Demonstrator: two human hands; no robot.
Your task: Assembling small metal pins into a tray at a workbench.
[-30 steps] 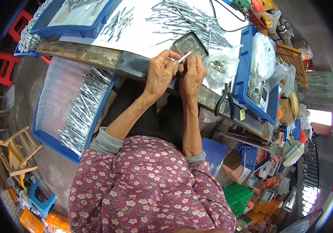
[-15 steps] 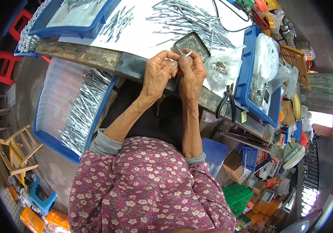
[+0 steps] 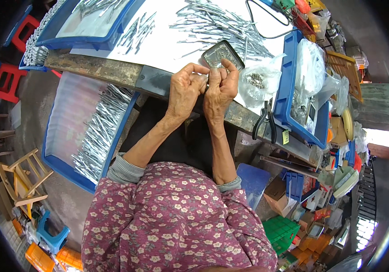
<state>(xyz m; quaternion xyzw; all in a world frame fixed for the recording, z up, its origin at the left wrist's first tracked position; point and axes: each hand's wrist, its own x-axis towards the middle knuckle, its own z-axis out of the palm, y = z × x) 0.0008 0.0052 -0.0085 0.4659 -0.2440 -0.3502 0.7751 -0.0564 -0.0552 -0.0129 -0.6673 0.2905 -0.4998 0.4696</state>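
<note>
My left hand (image 3: pixel 185 90) and my right hand (image 3: pixel 219 95) meet over the table's front edge, thumbs and fingertips pinched close together. Whatever lies between the fingertips is too small and covered to make out. Just beyond the fingers sits a small dark tray (image 3: pixel 236 57) of tiny metal parts, partly hidden by my right hand. To its right a clear plastic bag (image 3: pixel 267 88) holds more small metal pieces. Behind the tray, slim silvery metal rods (image 3: pixel 217 25) lie in a loose pile on white sheeting, with a smaller bunch of rods (image 3: pixel 138 32) to the left.
Black-handled pliers (image 3: pixel 262 121) hang at the table edge. A blue bin (image 3: pixel 281 97) with plastic bags stands right; another blue tray (image 3: pixel 99 41) is at the back left. Below left, a large blue tray (image 3: pixel 67 168) holds many rods. A black cable (image 3: pixel 260 27) crosses the back.
My right hand has shifted slightly left, and its fingers have curled differently. A small pale tip that showed by the right thumb is now out of sight. The view has shifted a little.
</note>
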